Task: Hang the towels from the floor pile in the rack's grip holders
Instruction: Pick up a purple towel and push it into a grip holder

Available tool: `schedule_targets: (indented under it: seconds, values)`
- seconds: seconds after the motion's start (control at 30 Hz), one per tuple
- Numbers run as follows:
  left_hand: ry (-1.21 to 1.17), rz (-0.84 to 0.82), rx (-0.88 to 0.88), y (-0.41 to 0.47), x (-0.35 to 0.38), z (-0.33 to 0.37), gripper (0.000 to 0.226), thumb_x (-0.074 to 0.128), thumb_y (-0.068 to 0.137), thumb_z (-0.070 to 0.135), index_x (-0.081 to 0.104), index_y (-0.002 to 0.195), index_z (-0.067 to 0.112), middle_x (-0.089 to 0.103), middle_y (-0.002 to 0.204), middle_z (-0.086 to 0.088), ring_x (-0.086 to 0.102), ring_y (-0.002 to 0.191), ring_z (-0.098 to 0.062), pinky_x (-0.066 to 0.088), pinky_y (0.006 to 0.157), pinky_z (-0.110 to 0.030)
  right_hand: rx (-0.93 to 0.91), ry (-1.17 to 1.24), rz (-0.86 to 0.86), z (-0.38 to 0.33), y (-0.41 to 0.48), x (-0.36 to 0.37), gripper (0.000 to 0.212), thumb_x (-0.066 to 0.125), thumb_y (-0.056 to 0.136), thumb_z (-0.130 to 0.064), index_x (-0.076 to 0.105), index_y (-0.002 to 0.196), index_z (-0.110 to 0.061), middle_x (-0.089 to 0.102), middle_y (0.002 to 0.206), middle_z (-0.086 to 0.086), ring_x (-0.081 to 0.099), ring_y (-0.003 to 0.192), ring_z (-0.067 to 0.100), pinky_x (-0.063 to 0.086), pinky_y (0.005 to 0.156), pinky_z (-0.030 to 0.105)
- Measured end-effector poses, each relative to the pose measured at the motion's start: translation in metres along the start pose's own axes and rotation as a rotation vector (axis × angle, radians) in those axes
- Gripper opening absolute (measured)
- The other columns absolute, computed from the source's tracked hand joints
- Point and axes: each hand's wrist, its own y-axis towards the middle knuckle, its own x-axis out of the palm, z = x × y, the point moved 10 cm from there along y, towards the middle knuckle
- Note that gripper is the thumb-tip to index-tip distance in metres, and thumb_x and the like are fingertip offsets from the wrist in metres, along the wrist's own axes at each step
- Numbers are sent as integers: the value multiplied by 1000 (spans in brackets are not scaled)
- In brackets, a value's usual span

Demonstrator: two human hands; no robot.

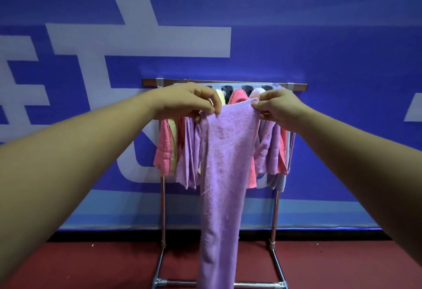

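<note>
A long lilac towel (226, 174) hangs straight down in front of the rack, held up by its top edge. My left hand (185, 101) pinches the towel's top left corner. My right hand (277, 107) pinches the top right corner. Both hands are just below the rack's top bar (228, 82), in front of its dark grip holders (227, 89). Several towels hang in the holders: pink (162, 149), yellow, lilac (186, 163), coral (238, 97) and grey. The floor pile is out of view.
The metal rack stands on a red floor (91, 266) against a blue wall with large white characters (137, 39). Its two uprights (275, 215) and base tube (180, 282) frame the held towel's lower end.
</note>
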Motion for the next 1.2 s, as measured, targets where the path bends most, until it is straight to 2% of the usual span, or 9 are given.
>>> schedule_targets:
  seconds: [0.13, 0.3, 0.47, 0.6, 0.67, 0.73, 0.87, 1.0, 1.2]
  values:
    - [61, -113, -33, -4, 12, 2, 28, 49, 94, -7, 69, 108, 7, 67, 87, 1, 65, 82, -10, 53, 76, -19, 19, -60, 32, 6, 3, -4, 16, 72, 88, -5, 65, 78, -14, 62, 72, -1, 61, 68, 11, 53, 71, 28]
    - [607, 61, 84, -3, 7, 16, 15, 68, 93, 23, 72, 107, 27, 73, 94, 15, 67, 85, 7, 46, 76, -9, 12, -105, 96, 11, 2, -9, 6, 78, 85, -13, 71, 86, -14, 61, 78, 1, 53, 71, 13, 42, 61, 23]
    - [634, 153, 203, -3, 8, 29, 15, 70, 88, 42, 73, 94, 29, 67, 91, 11, 60, 85, -3, 46, 74, -23, 41, 1, 29, 13, -3, 8, 7, 76, 86, -8, 70, 82, -9, 55, 66, 2, 50, 59, 12, 48, 56, 23]
    - [351, 71, 292, -3, 22, 40, 14, 72, 88, 24, 69, 83, 10, 61, 106, 9, 54, 105, -10, 41, 89, -26, 56, 82, -93, 5, -10, 34, 10, 72, 86, 1, 67, 79, -5, 60, 65, 4, 53, 56, 12, 47, 56, 22]
    - [137, -74, 255, -4, 39, 40, 11, 66, 88, 15, 67, 86, 4, 66, 95, 4, 60, 92, -9, 47, 82, -23, 64, 111, -142, 0, -13, 44, 11, 70, 87, 2, 67, 79, -4, 61, 64, 5, 55, 55, 12, 48, 60, 24]
    - [188, -111, 180, -2, 44, 34, 10, 67, 92, 19, 69, 89, 10, 66, 84, 3, 59, 79, -7, 48, 76, -21, 69, 114, -171, -3, -18, 49, 9, 70, 87, 3, 66, 80, -3, 63, 64, 6, 58, 55, 11, 52, 58, 21]
    - [602, 234, 84, 8, 8, 20, 16, 70, 88, 41, 72, 85, 26, 63, 69, 10, 56, 68, -8, 44, 67, -25, 80, 203, -233, -5, -24, 59, 4, 67, 89, 3, 70, 90, 1, 71, 78, 9, 67, 66, 12, 59, 65, 21]
    - [498, 428, 102, 5, -11, 15, 16, 73, 88, 33, 75, 85, 17, 64, 67, 11, 52, 59, 7, 37, 56, -8, 63, 334, -266, -11, -31, 70, 12, 62, 92, 4, 68, 102, 6, 74, 78, 7, 69, 65, 11, 58, 63, 21]
    - [374, 511, 110, 5, -22, 10, 10, 74, 87, 28, 76, 87, 18, 67, 71, 17, 56, 62, 13, 41, 63, -8, 12, 395, -293, -15, -35, 76, 19, 68, 91, -6, 67, 107, 3, 65, 93, 15, 63, 79, 18, 55, 75, 24]
